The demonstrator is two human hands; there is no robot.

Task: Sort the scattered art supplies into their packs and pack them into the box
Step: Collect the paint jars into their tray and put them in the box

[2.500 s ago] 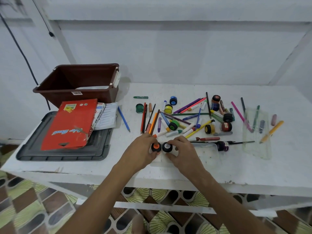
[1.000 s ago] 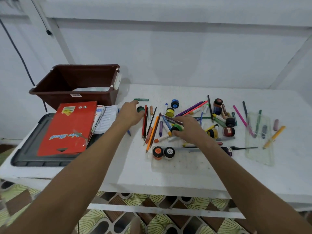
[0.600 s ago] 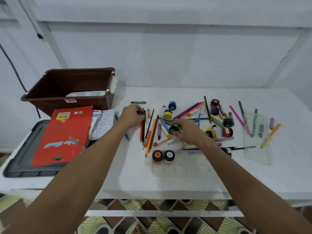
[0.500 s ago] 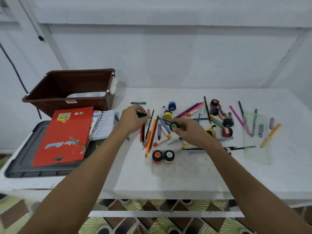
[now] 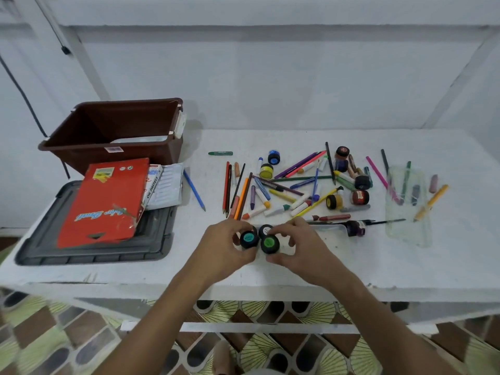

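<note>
My left hand (image 5: 227,246) grips a small black paint pot with a teal lid (image 5: 248,239). My right hand (image 5: 300,246) grips a paint pot with a green lid (image 5: 269,243). Both pots sit side by side at the near left end of a clear plastic tray (image 5: 328,227). Just behind them a white-lidded pot (image 5: 265,230) shows; another pot behind my left fingers is mostly hidden. Loose pencils, crayons, markers and more paint pots (image 5: 292,185) lie scattered beyond. The brown box (image 5: 113,131) stands open at the back left.
A red cardboard pack (image 5: 104,201) and an oil pastels box (image 5: 153,184) rest on a grey lid (image 5: 46,239) at the left. A clear pouch (image 5: 407,209) with several markers lies at the right. A blue pencil (image 5: 194,189) lies between. The table's front edge is close under my wrists.
Both hands picked up a green-lidded pot each from the pile and drew back toward me, setting them down in front of the orange and white pots.
</note>
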